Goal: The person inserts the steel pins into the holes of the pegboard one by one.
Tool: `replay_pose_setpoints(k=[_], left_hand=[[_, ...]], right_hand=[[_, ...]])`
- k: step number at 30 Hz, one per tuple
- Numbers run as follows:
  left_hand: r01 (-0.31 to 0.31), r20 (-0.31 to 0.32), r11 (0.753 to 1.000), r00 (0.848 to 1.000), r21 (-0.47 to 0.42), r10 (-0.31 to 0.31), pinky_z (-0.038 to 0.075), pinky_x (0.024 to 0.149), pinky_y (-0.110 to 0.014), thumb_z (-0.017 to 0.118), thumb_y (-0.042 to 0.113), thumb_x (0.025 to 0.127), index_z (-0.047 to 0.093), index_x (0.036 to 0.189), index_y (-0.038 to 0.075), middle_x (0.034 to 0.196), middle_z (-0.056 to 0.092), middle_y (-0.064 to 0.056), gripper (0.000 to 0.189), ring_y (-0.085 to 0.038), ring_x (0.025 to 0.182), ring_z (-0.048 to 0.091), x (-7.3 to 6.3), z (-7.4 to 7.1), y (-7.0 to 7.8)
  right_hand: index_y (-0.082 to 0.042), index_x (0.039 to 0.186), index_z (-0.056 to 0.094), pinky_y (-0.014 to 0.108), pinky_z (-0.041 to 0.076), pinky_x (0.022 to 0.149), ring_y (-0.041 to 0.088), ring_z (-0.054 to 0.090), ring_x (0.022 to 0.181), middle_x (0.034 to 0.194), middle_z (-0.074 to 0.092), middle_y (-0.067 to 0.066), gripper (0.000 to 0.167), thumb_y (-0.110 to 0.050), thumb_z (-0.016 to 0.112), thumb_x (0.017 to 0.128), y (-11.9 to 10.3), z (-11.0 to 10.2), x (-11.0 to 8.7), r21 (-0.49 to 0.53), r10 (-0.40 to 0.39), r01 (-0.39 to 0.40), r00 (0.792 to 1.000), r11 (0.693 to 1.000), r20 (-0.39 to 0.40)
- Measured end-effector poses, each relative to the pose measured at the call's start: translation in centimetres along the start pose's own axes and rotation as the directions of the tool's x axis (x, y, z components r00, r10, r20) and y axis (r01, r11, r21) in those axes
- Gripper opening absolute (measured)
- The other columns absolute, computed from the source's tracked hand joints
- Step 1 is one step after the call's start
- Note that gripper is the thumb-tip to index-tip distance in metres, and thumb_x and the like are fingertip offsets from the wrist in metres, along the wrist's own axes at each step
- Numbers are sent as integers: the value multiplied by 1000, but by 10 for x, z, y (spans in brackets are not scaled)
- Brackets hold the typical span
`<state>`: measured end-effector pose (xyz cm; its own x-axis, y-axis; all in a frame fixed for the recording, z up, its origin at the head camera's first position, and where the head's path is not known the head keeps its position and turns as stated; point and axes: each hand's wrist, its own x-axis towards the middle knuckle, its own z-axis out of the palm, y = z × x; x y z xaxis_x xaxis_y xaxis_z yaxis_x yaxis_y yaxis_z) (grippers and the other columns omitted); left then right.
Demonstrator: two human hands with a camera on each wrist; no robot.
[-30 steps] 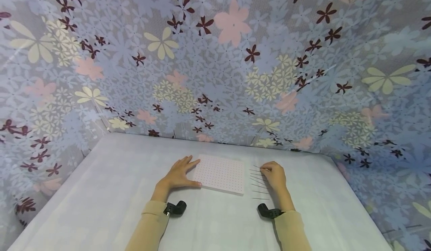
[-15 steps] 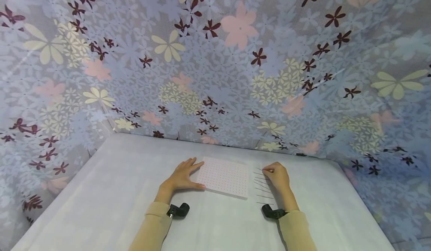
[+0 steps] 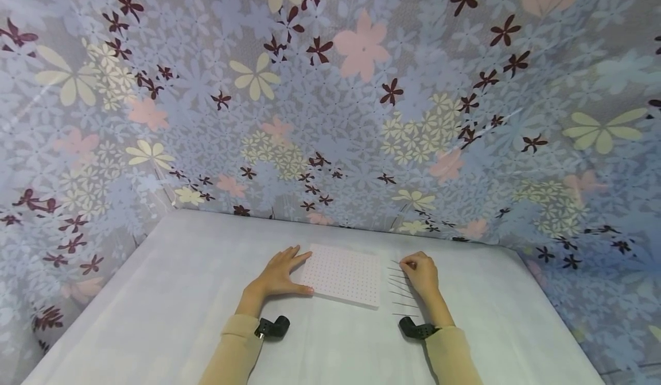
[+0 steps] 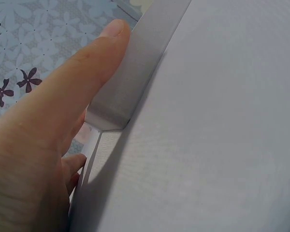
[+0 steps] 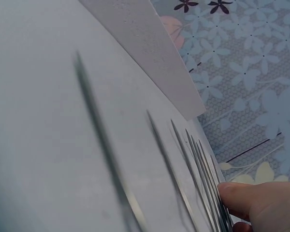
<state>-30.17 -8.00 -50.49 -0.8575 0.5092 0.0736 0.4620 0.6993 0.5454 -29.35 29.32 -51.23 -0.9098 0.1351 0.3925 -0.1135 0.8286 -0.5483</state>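
A white rectangular board (image 3: 341,275) with a grid of small reddish dots lies flat on the table. My left hand (image 3: 277,273) rests at its left end, thumb and index finger spread apart. In the left wrist view the straight thumb (image 4: 99,55) lies along the board's near side wall (image 4: 135,72). To the right of the board, several thin pointed metal needles (image 3: 405,304) lie in a row, roughly parallel. At the far end of that row my right hand (image 3: 422,273) pinches a needle (image 5: 215,166) between thumb and curled fingers; the fingers partly hide it.
A pale cloth covers the table (image 3: 330,350). Floral fabric (image 3: 330,115) hangs behind it and down both sides. Black wrist cameras (image 3: 275,327) are strapped to both forearms, over the sleeve ends.
The head view has shifted slightly. My right fingertips have come a little closer to the board, still at the far end of the row. The left hand and board have stayed together.
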Motion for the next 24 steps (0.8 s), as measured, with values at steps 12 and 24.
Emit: replay_pose_setpoints(k=[12, 24], left_hand=[[6, 0, 1000, 1000, 2, -6, 13, 120, -57, 79, 54, 67, 35, 148, 23, 158, 22, -19, 96, -41, 146, 19, 1, 1, -1], [4, -5, 1000, 1000, 0, -4, 13, 119, -58, 79, 55, 67, 37, 147, 22, 157, 22, -20, 96, -42, 145, 19, 0, 1, -1]], right_hand=[[2, 81, 68, 25, 40, 59, 14, 49, 63, 77, 66, 15, 5, -2, 67, 84, 4, 1, 2, 70, -7, 9, 1000, 998, -21], [4, 91, 72, 22, 50, 63, 26, 64, 71, 82, 72, 18, 10, 1, 68, 83, -1, -3, 5, 156, -5, 26, 991, 987, -131]])
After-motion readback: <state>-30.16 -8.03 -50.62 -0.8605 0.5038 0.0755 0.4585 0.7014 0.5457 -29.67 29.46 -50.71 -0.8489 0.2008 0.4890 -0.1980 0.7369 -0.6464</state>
